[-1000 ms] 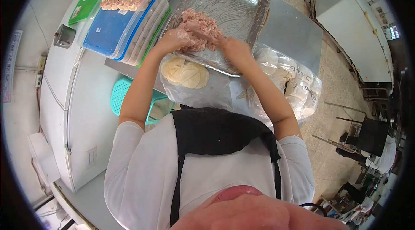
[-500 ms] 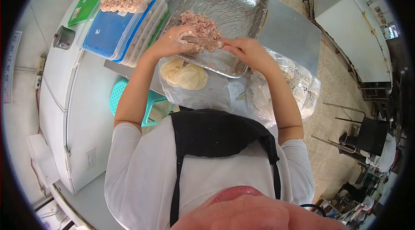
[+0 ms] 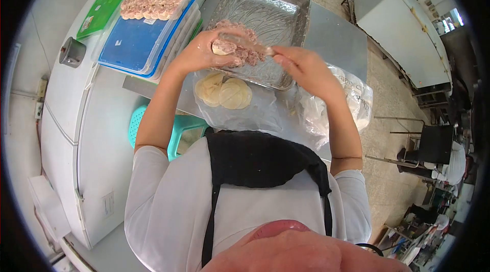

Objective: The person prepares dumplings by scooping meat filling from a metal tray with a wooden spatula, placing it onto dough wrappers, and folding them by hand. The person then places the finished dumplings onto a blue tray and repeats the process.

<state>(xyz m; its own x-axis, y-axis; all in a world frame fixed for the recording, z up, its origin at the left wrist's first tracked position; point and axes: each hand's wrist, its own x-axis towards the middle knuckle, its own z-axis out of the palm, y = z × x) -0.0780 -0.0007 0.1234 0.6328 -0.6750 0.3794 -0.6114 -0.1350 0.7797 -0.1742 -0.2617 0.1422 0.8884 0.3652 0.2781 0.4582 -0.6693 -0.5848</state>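
My left hand is curled around a dumpling, a pale wrapper with pink filling, over the near left corner of the metal tray. The handle of a flat spatula is gripped in my right hand. Its blade reaches left to the filling at my left hand. A mound of minced meat lies in the tray, partly behind the hand and spatula. Just below the tray, round dough wrappers overlap on a plastic sheet.
Stacked plastic boxes stand at the left, the top one holding rows of filled dumplings. A green lid and a metal pot are further left. A plastic bag lies right; a turquoise stool stands below the table.
The spatula and my right hand have shifted slightly right and away from my left palm. My left hand has turned, so the wrapper and filling show more. The whole view has tilted slightly.
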